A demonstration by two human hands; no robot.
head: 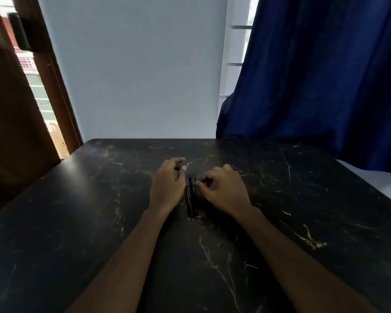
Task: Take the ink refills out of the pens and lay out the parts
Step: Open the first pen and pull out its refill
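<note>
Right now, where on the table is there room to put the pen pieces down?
The dark marble table is bare left of the left hand out to its edge by the door, and right of the right hand toward the blue curtain. The far strip by the wall is free too. It is crowded only between the hands, where the black pens lie.

2 bare forearms, no sleeves.

Bare dark tabletop (77, 211) on every side of the black pens (191, 195). Hemmed in close by left hand (167, 188) and right hand (224, 188), fingers curled at the pens' far end. Beyond the pens, open surface up to the blue curtain (314, 75).
</note>
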